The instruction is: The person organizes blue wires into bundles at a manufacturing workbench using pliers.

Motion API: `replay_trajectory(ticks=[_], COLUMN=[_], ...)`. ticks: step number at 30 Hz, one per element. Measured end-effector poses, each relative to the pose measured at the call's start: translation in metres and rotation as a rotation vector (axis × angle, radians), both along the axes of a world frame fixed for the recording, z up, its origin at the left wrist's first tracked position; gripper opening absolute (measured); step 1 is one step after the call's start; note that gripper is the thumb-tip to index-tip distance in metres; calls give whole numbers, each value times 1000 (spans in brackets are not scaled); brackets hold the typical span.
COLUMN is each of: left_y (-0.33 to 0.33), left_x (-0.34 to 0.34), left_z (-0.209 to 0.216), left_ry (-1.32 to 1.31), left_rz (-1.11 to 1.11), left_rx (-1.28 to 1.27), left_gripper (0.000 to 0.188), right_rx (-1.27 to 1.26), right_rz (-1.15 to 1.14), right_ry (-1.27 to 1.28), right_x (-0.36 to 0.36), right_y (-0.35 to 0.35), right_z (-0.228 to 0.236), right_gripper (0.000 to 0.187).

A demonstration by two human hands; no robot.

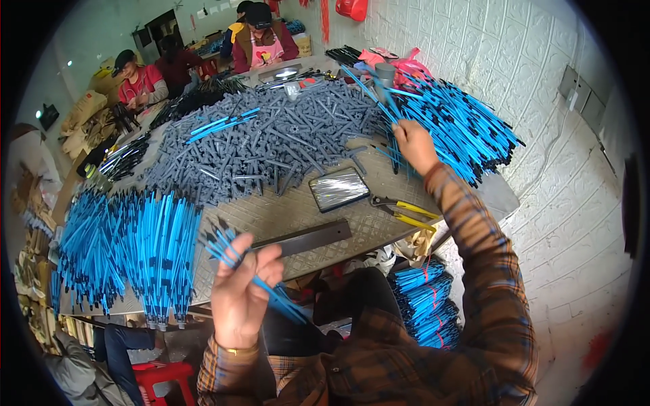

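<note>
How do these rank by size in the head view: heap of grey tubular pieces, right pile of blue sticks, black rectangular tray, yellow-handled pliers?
1. Heap of grey tubular pieces
2. Right pile of blue sticks
3. Black rectangular tray and yellow-handled pliers: similar in length, so unranked.

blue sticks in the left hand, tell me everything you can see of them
The blue sticks are a bundle of thin, straight, plastic-looking rods with dark tips at the upper end. Held by the left hand, they slant from upper left to lower right, tips slightly fanned. Motion blur obscures their count and lower ends.
</note>
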State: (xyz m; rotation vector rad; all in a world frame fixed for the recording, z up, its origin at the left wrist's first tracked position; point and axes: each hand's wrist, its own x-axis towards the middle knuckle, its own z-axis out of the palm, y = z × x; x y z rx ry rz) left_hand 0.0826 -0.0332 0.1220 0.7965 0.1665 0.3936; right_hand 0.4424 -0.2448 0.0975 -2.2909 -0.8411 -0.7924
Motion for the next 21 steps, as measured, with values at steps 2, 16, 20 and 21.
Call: replay_trajectory(ticks=[2, 16, 20, 21], left_y=[2, -2, -16, -19], left_x=[17, 46, 48, 48], left_z=[4, -9, -10, -9], left_ry=[20, -112, -121, -127], left_rz=[27, 516, 541, 569], left_rx=[-40, 322, 329, 309], left_gripper=[19, 14, 13, 13], right_rx=[124, -139, -237, -120], right_rz=[234, 693, 579, 637], right_ry=[-50, 50, 133, 214], right_x=[-55, -231, -230, -228], right_y=[4, -14, -26, -28], right_z=[9, -28, -25, -24], right_gripper=[14, 25, 32, 32])
